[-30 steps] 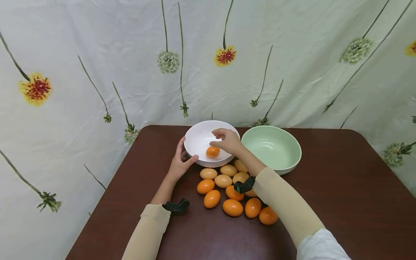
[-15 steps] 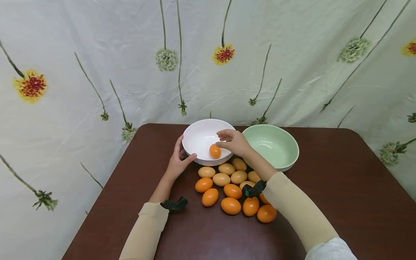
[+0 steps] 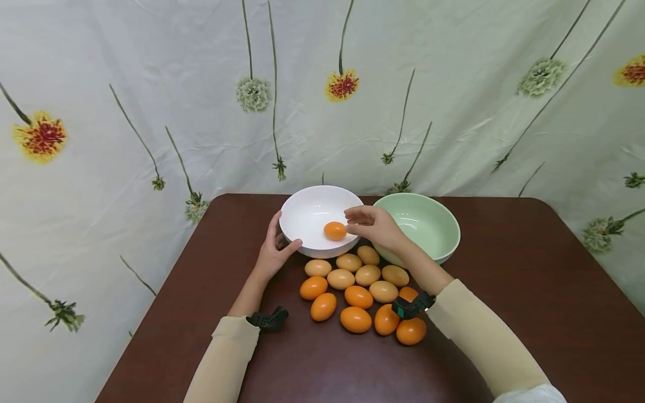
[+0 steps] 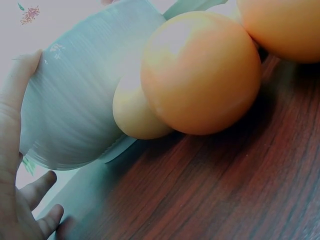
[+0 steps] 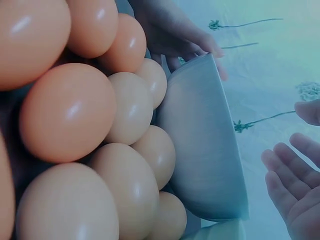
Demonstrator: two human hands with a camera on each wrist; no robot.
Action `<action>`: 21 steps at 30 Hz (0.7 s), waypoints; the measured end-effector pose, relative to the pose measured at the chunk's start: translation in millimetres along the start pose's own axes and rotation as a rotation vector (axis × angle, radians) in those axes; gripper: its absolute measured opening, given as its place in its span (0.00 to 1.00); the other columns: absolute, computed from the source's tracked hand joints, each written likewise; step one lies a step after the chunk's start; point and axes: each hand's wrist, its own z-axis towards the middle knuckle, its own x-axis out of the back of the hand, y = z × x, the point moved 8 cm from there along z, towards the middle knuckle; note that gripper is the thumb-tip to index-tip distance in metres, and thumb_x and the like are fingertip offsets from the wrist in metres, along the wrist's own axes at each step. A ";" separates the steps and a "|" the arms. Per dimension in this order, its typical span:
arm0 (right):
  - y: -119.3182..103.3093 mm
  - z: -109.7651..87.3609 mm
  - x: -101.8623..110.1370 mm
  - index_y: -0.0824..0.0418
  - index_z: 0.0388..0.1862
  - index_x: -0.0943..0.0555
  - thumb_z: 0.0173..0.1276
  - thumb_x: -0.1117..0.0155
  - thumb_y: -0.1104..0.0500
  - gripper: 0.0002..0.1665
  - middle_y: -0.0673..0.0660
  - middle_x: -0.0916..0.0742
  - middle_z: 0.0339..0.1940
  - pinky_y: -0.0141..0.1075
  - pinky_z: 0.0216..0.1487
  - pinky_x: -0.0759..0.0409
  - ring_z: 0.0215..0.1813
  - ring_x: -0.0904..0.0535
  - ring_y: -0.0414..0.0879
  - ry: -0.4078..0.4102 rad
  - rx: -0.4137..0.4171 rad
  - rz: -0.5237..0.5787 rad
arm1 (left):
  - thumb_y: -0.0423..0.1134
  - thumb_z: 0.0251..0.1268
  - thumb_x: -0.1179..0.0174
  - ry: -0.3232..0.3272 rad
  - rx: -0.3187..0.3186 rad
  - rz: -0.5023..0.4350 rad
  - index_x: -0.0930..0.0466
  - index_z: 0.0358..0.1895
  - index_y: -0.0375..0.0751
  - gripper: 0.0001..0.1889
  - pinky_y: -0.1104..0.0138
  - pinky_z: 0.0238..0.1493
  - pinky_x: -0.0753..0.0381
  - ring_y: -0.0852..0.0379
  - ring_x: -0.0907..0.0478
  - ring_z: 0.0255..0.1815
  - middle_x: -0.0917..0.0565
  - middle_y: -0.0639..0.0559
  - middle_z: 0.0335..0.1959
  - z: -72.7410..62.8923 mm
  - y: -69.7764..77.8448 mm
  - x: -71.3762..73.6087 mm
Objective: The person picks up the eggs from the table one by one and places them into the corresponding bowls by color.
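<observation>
At the back of the table, a white bowl (image 3: 309,218) has one orange egg (image 3: 335,231) lying in it. My left hand (image 3: 272,254) holds the bowl's left side, thumb near the rim at the front and the other fingers along the outer wall. The left wrist view shows that thumb against the bowl (image 4: 85,100). Over the bowl's right rim hovers my right hand (image 3: 380,226), fingers loosely bent, near the orange egg with a slight gap. In the right wrist view that right hand (image 5: 295,185) has its fingers apart and grips nothing.
A green bowl (image 3: 428,232) stands close to the white bowl's right, partly behind the right hand. In front of the bowls lie several light brown eggs (image 3: 340,279), with several orange eggs (image 3: 355,319) nearer me. A floral cloth (image 3: 201,84) hangs behind the dark table (image 3: 312,364).
My right hand has drawn back to the right from over the bowl, and the orange egg has rolled slightly and turned inside it. The left hand stays on the bowl.
</observation>
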 end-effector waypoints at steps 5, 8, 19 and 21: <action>-2.0 -13.7 6.9 0.72 0.62 0.25 0.67 0.35 0.62 0.26 0.69 0.20 0.59 0.46 0.57 0.23 0.60 0.23 0.56 -0.004 0.006 0.029 | 0.39 0.64 0.38 -0.010 -0.001 0.005 0.60 0.79 0.47 0.47 0.46 0.68 0.39 0.37 0.42 0.72 0.53 0.42 0.79 0.3 0.7 -2.1; -3.5 -19.8 9.6 0.72 0.61 0.25 0.68 0.35 0.62 0.26 0.69 0.20 0.58 0.44 0.57 0.23 0.59 0.23 0.56 -0.008 0.027 0.048 | 0.39 0.64 0.38 -0.001 0.007 0.016 0.60 0.79 0.47 0.47 0.45 0.68 0.40 0.36 0.42 0.73 0.53 0.42 0.78 -0.5 1.6 -0.5; -2.5 -53.5 22.4 0.72 0.60 0.24 0.66 0.34 0.65 0.24 0.68 0.18 0.56 0.37 0.58 0.24 0.59 0.22 0.56 -0.011 0.078 0.064 | 0.39 0.64 0.38 -0.003 0.015 0.011 0.60 0.79 0.46 0.47 0.45 0.68 0.41 0.36 0.43 0.73 0.54 0.42 0.79 -1.5 -0.3 -0.4; -1.9 -60.5 25.8 0.72 0.59 0.23 0.66 0.34 0.66 0.23 0.67 0.18 0.55 0.37 0.59 0.25 0.58 0.21 0.55 -0.008 0.085 0.065 | 0.39 0.64 0.38 -0.003 0.014 0.012 0.60 0.79 0.46 0.47 0.44 0.69 0.42 0.36 0.43 0.73 0.54 0.42 0.79 -1.2 -0.2 -0.3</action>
